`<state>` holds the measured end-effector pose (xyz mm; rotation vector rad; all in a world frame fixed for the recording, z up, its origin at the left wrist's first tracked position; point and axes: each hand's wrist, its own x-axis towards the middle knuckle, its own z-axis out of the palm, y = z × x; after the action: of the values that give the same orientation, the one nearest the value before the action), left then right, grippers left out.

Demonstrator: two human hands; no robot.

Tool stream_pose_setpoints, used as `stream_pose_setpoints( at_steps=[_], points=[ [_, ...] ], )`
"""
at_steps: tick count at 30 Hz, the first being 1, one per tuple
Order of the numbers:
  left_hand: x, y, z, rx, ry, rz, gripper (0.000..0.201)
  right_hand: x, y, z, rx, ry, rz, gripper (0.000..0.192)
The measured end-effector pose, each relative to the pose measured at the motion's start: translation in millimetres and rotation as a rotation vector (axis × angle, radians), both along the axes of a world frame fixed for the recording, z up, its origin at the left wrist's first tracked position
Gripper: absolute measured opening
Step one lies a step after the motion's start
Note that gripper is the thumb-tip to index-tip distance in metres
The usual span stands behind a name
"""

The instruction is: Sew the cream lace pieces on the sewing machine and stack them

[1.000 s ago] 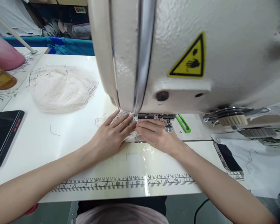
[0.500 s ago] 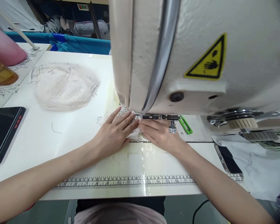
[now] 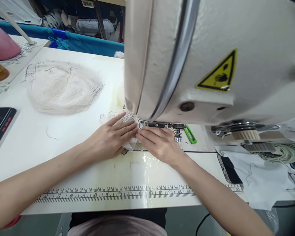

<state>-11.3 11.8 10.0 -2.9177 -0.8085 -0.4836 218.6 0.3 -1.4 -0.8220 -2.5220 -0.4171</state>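
My left hand (image 3: 110, 136) lies flat with its fingers stretched out over a piece of sheer white lace fabric (image 3: 131, 118). Close beside it, my right hand (image 3: 159, 142) rests with extended fingers, their tips touching the fabric's right side; its thumb is hidden. Both hands are just in front of the sewing machine's presser foot (image 3: 143, 124). The sewing machine (image 3: 167, 65) looms over the fabric and hides its far part. Right of the foot, a green thread snipper (image 3: 190, 134) lies on the machine bed.
A pile of sheer fabric (image 3: 61, 88) with dark thread ends lies on the left. A dark device (image 3: 0, 126) and a pink thread cone (image 3: 3, 42) stand further left. A phone (image 3: 229, 168) and white cloth (image 3: 260, 183) lie right. A printed ruler (image 3: 118, 194) runs along the front edge.
The camera view has shifted, moving the table items leftward in the picture. Both hands stay at the presser foot with the lace fabric, the right hand slightly closer to the left.
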Motion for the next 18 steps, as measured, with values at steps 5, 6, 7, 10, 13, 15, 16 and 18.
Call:
stream_pose_setpoints(
  at_steps=[5, 6, 7, 10, 13, 15, 16, 18],
  points=[
    [-1.2, 2.0, -0.4, -0.002, -0.006, 0.019, 0.043, -4.4, 1.6, 2.8, 0.003, 0.013, 0.025, 0.016],
    [-1.1, 1.9, -0.7, 0.006, -0.008, 0.021, 0.042, -4.8, 1.7, 3.0, -0.002, 0.014, 0.021, 0.017],
    [-0.9, 1.7, -1.1, 0.016, -0.008, 0.021, 0.042, -5.0, 1.7, 3.1, -0.005, 0.014, 0.020, 0.017],
    [0.0, 0.0, -1.8, 0.037, 0.010, 0.028, 0.043, -4.7, 1.2, 2.9, -0.012, 0.016, 0.017, 0.019],
    [1.4, -2.7, -2.7, 0.043, 0.032, 0.044, 0.045, -4.1, -0.4, 2.4, -0.033, 0.013, 0.000, 0.019],
    [2.6, -4.7, -3.5, 0.060, 0.037, 0.055, 0.046, -3.9, -1.7, 2.1, -0.050, 0.017, -0.016, 0.017],
    [3.3, -5.7, -3.9, 0.071, 0.039, 0.063, 0.045, -3.9, -2.3, 1.9, -0.055, 0.021, -0.023, 0.017],
    [4.7, -7.5, -4.4, 0.082, 0.039, 0.082, 0.045, -3.9, -3.2, 1.4, -0.058, 0.028, -0.038, 0.016]
  ],
)
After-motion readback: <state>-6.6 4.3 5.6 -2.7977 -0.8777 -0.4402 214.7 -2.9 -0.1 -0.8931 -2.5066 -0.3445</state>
